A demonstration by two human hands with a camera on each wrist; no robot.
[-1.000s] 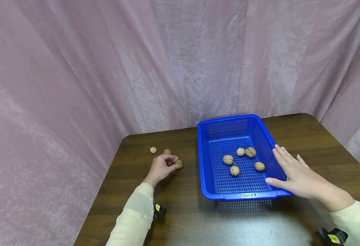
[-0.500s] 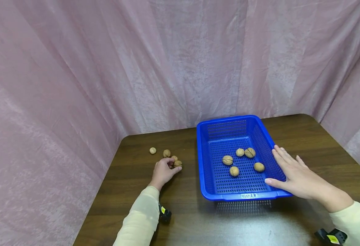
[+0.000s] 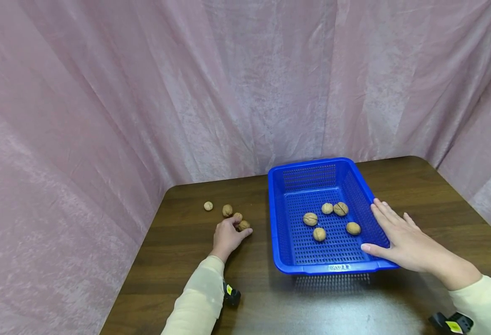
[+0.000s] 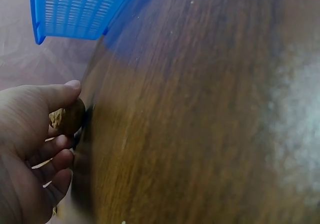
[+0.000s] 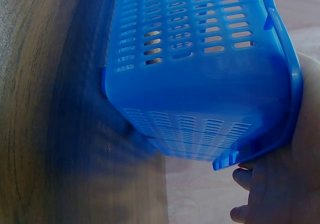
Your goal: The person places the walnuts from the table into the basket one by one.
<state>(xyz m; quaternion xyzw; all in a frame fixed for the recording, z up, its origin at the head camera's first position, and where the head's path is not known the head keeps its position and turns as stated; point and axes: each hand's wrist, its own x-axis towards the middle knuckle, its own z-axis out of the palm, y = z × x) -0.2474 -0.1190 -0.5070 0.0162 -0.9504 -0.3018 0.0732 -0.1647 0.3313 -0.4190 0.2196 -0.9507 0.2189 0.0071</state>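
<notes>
My left hand point(image 3: 227, 238) is on the left of the table, with its thumb and fingers curled round a walnut point(image 3: 244, 225). In the left wrist view the same walnut point(image 4: 70, 117) shows between thumb and fingertips, low by the tabletop. Two more walnuts lie just beyond the fingers, one of them a darker walnut point(image 3: 227, 211). A smaller pale walnut point(image 3: 208, 205) sits further left. My right hand point(image 3: 406, 239) rests with straight, spread fingers on the right rim of a blue plastic basket point(image 3: 275, 223), thumb over its near corner.
Several walnuts lie in the basket, among them a walnut point(image 3: 310, 219) left of its middle. The brown wooden table point(image 3: 262, 302) ends at the back against a pink curtain point(image 3: 245, 93). Each wrist wears a small black camera point(image 3: 231, 295).
My left hand has moved a little right and nearer to me, its fingers coming round the walnut at the near end of the group. The right hand stays on the basket rim.
</notes>
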